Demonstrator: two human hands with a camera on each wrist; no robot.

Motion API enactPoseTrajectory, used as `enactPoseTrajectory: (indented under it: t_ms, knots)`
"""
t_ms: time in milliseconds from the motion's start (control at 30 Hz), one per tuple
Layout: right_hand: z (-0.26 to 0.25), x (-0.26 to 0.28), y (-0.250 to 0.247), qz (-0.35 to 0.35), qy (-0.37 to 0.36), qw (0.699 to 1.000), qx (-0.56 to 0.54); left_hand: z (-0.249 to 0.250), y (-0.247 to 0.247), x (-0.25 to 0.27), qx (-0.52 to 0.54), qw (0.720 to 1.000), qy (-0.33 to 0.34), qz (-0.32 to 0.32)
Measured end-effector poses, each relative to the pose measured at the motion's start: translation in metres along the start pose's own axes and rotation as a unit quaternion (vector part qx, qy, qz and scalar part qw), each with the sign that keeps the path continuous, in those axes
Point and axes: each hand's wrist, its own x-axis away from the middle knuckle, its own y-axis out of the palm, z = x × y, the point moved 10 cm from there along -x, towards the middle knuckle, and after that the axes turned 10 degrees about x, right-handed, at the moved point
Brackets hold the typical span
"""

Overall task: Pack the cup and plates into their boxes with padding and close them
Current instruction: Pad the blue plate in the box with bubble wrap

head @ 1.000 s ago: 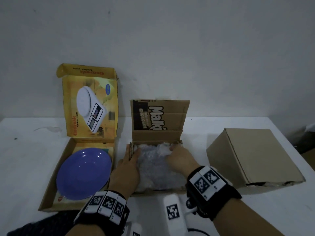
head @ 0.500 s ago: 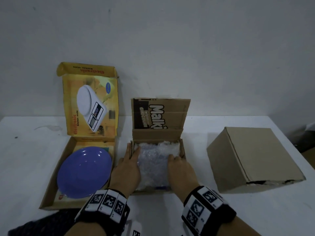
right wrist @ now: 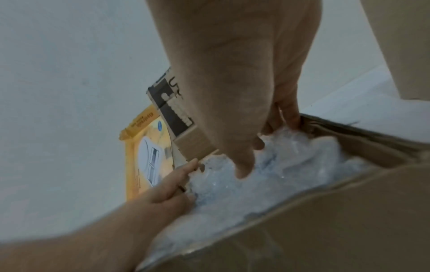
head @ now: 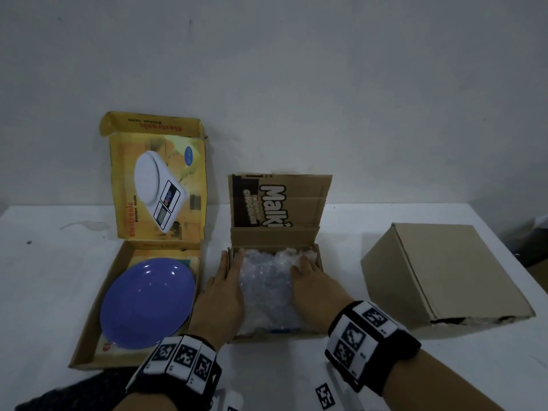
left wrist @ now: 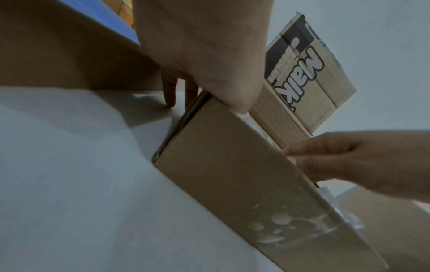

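Note:
A brown box with its printed lid standing up sits in the middle of the table, filled with bubble wrap. My left hand rests along the box's left wall, fingers straight down the outside, thumb over the rim. My right hand presses the wrap down by the right wall; in the right wrist view its fingertips dig into the bubble wrap. A purple plate lies uncovered in the open yellow box on the left. No cup shows.
A closed plain brown box stands to the right, close to the table's right edge. The yellow box's lid leans upright against the wall behind. A dark cloth lies at the table's near left edge.
My right hand drew back from the far edge of the wrap, then slid forward along the box's right side. The left hand stayed on the left wall.

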Motion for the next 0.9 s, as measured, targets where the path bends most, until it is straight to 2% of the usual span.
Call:
enactPoseTrajectory:
  t_ms: [67, 200, 333, 533, 600, 633, 700, 900]
  knots:
    - [0.001, -0.004, -0.007, 0.031, 0.005, 0.999, -0.011, 0.007, -0.005, 0.004, 0.041, 0.999, 0.023, 0.018]
    - [-0.011, -0.007, 0.023, -0.032, 0.008, 0.999, -0.033, 0.008, -0.009, 0.006, 0.099, 0.994, 0.041, 0.034]
    - [-0.014, -0.013, 0.034, -0.035, 0.031, 0.999, 0.001, 0.0, -0.008, 0.008, 0.137, 0.99, 0.015, 0.031]
    - [-0.02, -0.016, 0.016, 0.01, 0.029, 0.992, -0.124, -0.005, -0.009, 0.008, 0.204, 0.978, 0.015, 0.049]
    - [-0.032, -0.017, 0.012, 0.068, 0.035, 0.992, -0.103, -0.006, -0.009, 0.009, 0.22, 0.974, 0.007, 0.052]
    - [-0.034, -0.018, 0.019, 0.055, 0.055, 0.99, -0.116, -0.006, -0.009, 0.009, 0.217, 0.975, 0.002, 0.052]
    - [-0.037, -0.026, 0.03, 0.076, 0.077, 0.983, -0.149, -0.007, -0.009, 0.009, 0.206, 0.977, -0.005, 0.055]
    - [-0.038, -0.034, 0.037, 0.081, 0.06, 0.984, -0.146, -0.005, -0.01, 0.01, 0.186, 0.98, -0.006, 0.063]
